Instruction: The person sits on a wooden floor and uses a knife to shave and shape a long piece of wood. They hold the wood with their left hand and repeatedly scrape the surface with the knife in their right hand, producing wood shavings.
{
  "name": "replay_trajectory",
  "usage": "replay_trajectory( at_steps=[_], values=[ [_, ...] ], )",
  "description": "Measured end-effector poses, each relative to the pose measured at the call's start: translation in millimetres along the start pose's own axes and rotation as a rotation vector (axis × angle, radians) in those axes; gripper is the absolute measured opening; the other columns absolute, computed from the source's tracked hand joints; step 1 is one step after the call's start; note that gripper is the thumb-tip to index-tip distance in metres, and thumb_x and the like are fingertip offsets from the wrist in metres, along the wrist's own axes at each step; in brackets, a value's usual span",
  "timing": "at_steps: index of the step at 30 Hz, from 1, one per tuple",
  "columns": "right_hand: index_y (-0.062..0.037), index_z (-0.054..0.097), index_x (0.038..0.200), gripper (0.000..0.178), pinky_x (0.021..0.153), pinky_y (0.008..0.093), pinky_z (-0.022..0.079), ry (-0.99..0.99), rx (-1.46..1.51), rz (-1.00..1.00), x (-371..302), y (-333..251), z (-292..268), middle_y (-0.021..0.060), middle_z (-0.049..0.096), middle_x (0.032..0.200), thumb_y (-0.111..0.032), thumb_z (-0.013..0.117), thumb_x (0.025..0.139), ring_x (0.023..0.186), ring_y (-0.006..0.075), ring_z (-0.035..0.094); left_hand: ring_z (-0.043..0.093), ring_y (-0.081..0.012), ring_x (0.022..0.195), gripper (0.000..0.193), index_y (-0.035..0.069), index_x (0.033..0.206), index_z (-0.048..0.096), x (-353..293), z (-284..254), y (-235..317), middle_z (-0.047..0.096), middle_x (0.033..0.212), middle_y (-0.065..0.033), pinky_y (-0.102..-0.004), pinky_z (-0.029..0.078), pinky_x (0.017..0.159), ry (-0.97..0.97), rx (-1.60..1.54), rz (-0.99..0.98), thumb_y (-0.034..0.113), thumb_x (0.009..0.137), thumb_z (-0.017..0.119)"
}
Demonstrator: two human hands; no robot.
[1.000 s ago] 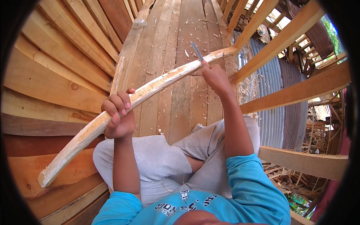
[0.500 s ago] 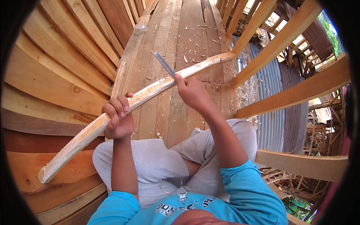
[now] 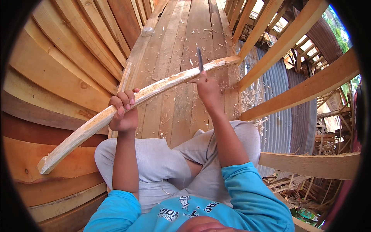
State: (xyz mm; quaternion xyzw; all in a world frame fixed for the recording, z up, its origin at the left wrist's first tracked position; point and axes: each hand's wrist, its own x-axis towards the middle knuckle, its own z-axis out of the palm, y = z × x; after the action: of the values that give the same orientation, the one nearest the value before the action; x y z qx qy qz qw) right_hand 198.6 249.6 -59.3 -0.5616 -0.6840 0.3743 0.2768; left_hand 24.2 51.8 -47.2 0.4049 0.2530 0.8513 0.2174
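Note:
A long, pale wooden pole (image 3: 170, 82), stripped to bare wood, slants from the lower left up to the far right. My left hand (image 3: 124, 110) is wrapped round it left of its middle. In my right hand (image 3: 209, 89) is a knife (image 3: 199, 60), gripped near the pole's far part. Its narrow dark blade points up and away, crossing the pole's edge; whether it cuts into the wood I cannot tell. The handle is mostly hidden in my fist.
Plank walling (image 3: 46, 81) rises close on the left. Wood shavings lie scattered over the board floor (image 3: 179, 112), with a small clear container (image 3: 147, 31) farther off. Wooden rails (image 3: 297, 92) stand on the right, corrugated metal sheets (image 3: 276, 112) beyond. My crossed legs are below the pole.
My right hand and the knife have moved right and slightly away along the pole; the blade now points more upright. The pole's near end has risen slightly, still in my left hand.

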Motion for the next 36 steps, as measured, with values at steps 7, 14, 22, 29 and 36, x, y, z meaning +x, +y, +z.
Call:
replay_trajectory(
  at_steps=[7, 14, 22, 29, 36],
  values=[
    [0.0095, 0.062, 0.076, 0.063, 0.07, 0.0509, 0.045, -0.079, 0.013, 0.069, 13.4, 18.1, 2.1, 0.0287, 0.062, 0.071, -0.045, 0.04, 0.099, 0.072, 0.0441, 0.061, 0.048, -0.0181, 0.082, 0.023, 0.016, 0.074, 0.042, -1.1, 1.2, 0.5, 0.043, 0.073, 0.0, -0.0498, 0.033, 0.103, 0.016, -0.019, -0.001, 0.024, 0.077, 0.063],
    [0.0088, 0.059, 0.07, 0.066, 0.064, 0.0498, 0.042, -0.06, -0.047, 0.008, 16.9, 21.7, 5.9, 0.0264, 0.058, 0.064, -0.048, 0.04, 0.099, 0.062, 0.0394, 0.057, 0.048, -0.0183, 0.082, 0.021, 0.015, 0.075, 0.043, 2.6, 4.3, 1.1, 0.044, 0.073, -0.0005, -0.0503, 0.033, 0.103, 0.015, -0.029, 0.002, 0.022, 0.076, 0.063],
    [0.0099, 0.059, 0.069, 0.068, 0.061, 0.0467, 0.044, -0.142, 0.037, 0.168, 28.8, 19.3, -0.3, 0.0231, 0.058, 0.062, -0.048, 0.038, 0.1, 0.059, 0.0357, 0.058, 0.048, -0.0183, 0.082, 0.02, 0.015, 0.074, 0.044, 0.4, 0.1, 0.3, 0.046, 0.073, -0.0004, -0.0507, 0.033, 0.103, 0.015, -0.045, -0.007, 0.022, 0.076, 0.063],
    [0.0082, 0.06, 0.07, 0.065, 0.065, 0.0485, 0.042, -0.162, 0.03, 0.186, 30.4, 13.1, -5.8, 0.0217, 0.058, 0.064, -0.046, 0.038, 0.099, 0.063, 0.0344, 0.058, 0.048, -0.0183, 0.08, 0.02, 0.016, 0.074, 0.045, 2.0, 0.2, 1.0, 0.046, 0.073, -0.0004, -0.0509, 0.034, 0.102, 0.001, -0.013, -0.002, 0.024, 0.078, 0.063],
    [0.0078, 0.06, 0.071, 0.064, 0.066, 0.0493, 0.042, -0.196, -0.074, 0.15, 32.1, 17.8, -6.9, 0.0222, 0.059, 0.064, -0.046, 0.039, 0.099, 0.063, 0.0347, 0.057, 0.049, -0.0179, 0.08, 0.019, 0.016, 0.074, 0.046, -0.5, -0.7, 2.8, 0.045, 0.073, -0.0002, -0.0511, 0.033, 0.102, -0.003, -0.016, -0.015, 0.023, 0.078, 0.062]
  ],
)
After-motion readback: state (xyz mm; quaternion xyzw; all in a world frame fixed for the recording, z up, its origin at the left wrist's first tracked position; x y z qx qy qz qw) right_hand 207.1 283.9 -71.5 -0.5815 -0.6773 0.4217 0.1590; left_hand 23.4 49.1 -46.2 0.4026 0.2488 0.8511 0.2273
